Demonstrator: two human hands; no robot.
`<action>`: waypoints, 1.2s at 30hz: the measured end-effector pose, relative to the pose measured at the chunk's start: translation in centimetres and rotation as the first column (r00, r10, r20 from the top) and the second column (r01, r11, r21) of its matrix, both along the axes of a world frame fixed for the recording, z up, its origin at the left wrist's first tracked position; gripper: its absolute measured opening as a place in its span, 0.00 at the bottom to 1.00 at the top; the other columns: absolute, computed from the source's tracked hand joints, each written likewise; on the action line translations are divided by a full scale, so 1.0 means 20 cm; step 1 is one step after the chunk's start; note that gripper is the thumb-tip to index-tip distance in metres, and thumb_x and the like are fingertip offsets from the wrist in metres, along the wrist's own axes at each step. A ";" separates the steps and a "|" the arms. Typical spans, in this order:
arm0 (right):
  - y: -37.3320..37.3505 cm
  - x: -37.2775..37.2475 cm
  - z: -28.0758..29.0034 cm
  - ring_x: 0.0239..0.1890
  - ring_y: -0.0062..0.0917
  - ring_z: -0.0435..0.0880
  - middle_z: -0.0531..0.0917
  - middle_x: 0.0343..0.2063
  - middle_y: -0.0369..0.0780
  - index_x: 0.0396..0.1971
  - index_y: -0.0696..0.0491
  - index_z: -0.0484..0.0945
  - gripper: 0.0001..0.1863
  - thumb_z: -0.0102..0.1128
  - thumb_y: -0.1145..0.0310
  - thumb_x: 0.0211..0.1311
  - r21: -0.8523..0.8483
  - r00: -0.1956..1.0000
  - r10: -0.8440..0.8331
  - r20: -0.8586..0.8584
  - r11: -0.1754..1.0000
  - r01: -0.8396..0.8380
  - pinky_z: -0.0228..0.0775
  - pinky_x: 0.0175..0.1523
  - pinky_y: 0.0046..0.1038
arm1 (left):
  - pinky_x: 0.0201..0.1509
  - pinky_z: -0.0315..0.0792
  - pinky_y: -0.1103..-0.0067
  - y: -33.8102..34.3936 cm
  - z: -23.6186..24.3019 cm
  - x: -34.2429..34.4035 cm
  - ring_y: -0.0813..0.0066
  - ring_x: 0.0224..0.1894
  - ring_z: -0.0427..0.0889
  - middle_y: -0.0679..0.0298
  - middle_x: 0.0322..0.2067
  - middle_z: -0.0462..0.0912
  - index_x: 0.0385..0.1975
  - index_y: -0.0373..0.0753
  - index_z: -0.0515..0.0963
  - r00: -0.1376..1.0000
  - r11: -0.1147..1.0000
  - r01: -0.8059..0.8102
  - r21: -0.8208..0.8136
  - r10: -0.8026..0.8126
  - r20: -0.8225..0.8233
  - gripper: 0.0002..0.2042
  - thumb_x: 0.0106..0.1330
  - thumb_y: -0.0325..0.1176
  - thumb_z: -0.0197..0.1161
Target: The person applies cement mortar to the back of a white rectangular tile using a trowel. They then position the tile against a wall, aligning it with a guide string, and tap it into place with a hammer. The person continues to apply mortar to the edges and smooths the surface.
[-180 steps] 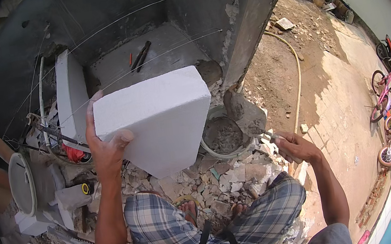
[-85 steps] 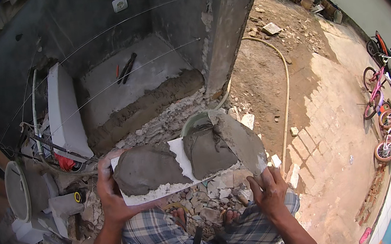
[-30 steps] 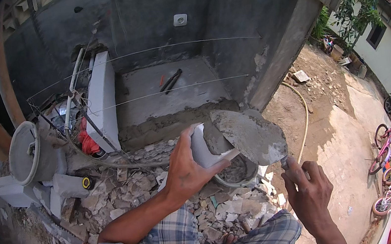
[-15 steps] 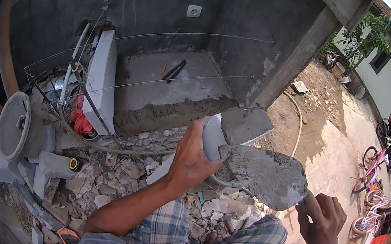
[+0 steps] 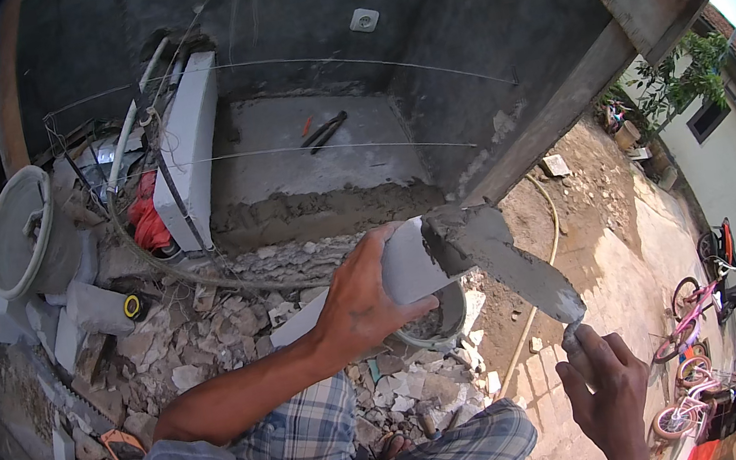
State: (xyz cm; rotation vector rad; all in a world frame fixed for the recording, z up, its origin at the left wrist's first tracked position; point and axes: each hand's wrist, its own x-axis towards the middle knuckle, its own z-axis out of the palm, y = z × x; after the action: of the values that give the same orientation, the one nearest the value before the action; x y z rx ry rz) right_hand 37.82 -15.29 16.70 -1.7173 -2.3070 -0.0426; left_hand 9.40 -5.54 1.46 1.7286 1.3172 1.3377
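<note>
My left hand [image 5: 354, 298] grips a white lightweight block [image 5: 406, 262] held over a bucket of mortar [image 5: 428, 325]. Grey mortar [image 5: 443, 229] coats the block's end. My right hand [image 5: 605, 375] is closed on the handle of a trowel [image 5: 535, 282], whose mortar-smeared blade slants up to the block's coated end. A bed of wet mortar [image 5: 309, 215] runs along the front of the recess beyond my hands. Another white block [image 5: 187, 157] stands upright at the recess's left side.
Two strings cross the recess; pliers [image 5: 326, 130] lie on its floor [image 5: 284, 166]. A bucket [image 5: 21, 241], cut blocks [image 5: 101, 305], a tape measure [image 5: 136, 306] and rubble [image 5: 169, 352] are left. A concrete post [image 5: 575, 97], a hose [image 5: 543, 271] and bicycles [image 5: 680, 308] are right.
The block has turned and moved right from its earlier broad-side position. Since half a second ago the trowel blade has risen and tilted against the block's mortared end. The view has shifted.
</note>
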 end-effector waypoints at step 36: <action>0.06 0.15 -0.39 0.30 0.35 0.84 0.85 0.35 0.42 0.59 0.50 0.81 0.29 0.78 0.66 0.56 0.216 0.980 0.151 -0.127 0.969 -0.122 0.75 0.33 0.36 | 0.62 0.77 0.69 -0.03 -0.07 -0.15 0.63 0.54 0.84 0.52 0.51 0.82 0.65 0.34 0.67 0.985 0.987 -0.162 0.023 0.163 -0.054 0.49 0.43 0.39 0.91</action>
State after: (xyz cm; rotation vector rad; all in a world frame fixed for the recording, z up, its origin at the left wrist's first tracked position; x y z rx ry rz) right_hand 40.87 -14.10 8.82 -1.4105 -2.2228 -0.1245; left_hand 6.34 -6.05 0.03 1.7123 1.5094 1.4040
